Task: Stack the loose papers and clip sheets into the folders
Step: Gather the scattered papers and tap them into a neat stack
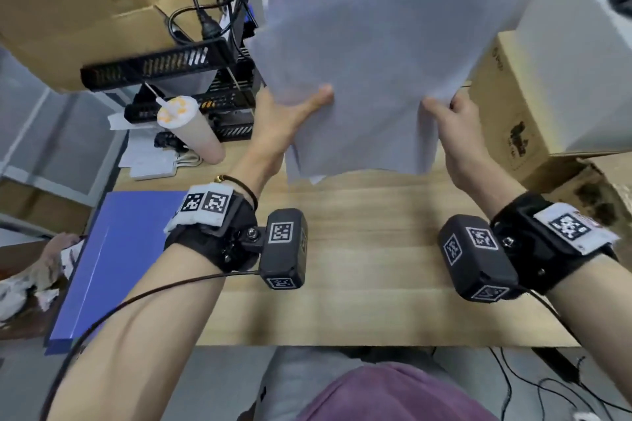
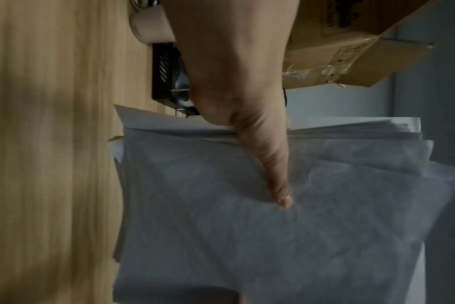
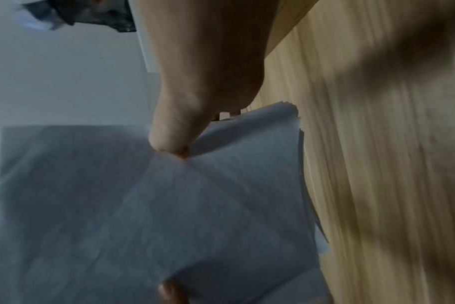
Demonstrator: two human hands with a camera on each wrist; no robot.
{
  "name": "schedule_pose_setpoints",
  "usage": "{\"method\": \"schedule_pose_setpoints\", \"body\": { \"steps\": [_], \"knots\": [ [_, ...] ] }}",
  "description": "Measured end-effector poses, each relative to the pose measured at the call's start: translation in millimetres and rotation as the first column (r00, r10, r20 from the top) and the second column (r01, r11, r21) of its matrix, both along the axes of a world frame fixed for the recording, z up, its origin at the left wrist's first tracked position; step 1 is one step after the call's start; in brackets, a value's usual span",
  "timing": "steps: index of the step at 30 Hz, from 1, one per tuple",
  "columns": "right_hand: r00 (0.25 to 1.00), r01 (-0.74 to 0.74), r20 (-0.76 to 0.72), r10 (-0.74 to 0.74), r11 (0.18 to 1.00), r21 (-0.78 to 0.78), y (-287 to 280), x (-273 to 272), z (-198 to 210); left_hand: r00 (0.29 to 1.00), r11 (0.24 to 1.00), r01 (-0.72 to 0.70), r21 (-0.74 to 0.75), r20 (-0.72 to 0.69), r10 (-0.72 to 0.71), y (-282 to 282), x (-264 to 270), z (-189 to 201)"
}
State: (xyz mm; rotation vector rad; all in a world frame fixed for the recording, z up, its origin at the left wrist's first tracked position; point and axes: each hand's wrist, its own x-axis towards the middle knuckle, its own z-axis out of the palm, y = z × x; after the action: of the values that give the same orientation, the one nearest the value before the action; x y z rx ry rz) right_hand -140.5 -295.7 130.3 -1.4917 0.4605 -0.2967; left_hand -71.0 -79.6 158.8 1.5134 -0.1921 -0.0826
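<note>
A loose stack of white papers point(image 1: 372, 72) is held upright above the wooden desk point(image 1: 359, 270), its sheets uneven at the edges. My left hand point(image 1: 290, 113) grips its left edge, thumb laid across the front sheet point(image 2: 247, 236). My right hand point(image 1: 451, 123) grips the right edge, and its thumb pinches the papers point(image 3: 169, 216). The fingers of both hands are hidden behind the stack. A blue folder point(image 1: 102, 263) lies flat at the desk's left edge, apart from both hands.
Black stacked letter trays point(image 1: 191, 85) with cables and a lidded drink cup point(image 1: 191, 128) stand at the back left. Cardboard boxes point(image 1: 513, 106) and a white box point(image 1: 574, 44) crowd the right side. A large cardboard box point(image 1: 78, 3) overhangs at upper left.
</note>
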Motion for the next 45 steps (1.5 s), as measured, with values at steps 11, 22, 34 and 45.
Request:
{"method": "schedule_pose_setpoints", "body": {
  "steps": [11, 22, 34, 45],
  "knots": [
    [0.963, -0.133, -0.238, 0.125, 0.991, -0.02, 5.8, -15.7, -79.6, 0.968, 0.99, 0.057, 0.128, -0.251, -0.023, 16.8, -28.7, -91.2],
    [0.995, -0.028, -0.093, 0.035, 0.996, 0.084, -1.0, 3.9, -47.7, 0.979, 0.999, -0.004, -0.052, -0.203, -0.006, 4.2, -13.0, -64.8],
    [0.976, -0.11, -0.176, 0.125, 0.99, 0.092, -6.5, -12.9, -87.9, 0.943, 0.989, -0.132, 0.067, -0.299, 0.146, -4.9, -30.0, -113.7],
    [0.944, -0.248, -0.201, 0.262, 0.965, 0.09, -19.0, -22.5, -98.1, 0.955, 0.985, -0.071, 0.156, -0.275, 0.112, 7.7, -39.8, -108.3]
  ]
}}
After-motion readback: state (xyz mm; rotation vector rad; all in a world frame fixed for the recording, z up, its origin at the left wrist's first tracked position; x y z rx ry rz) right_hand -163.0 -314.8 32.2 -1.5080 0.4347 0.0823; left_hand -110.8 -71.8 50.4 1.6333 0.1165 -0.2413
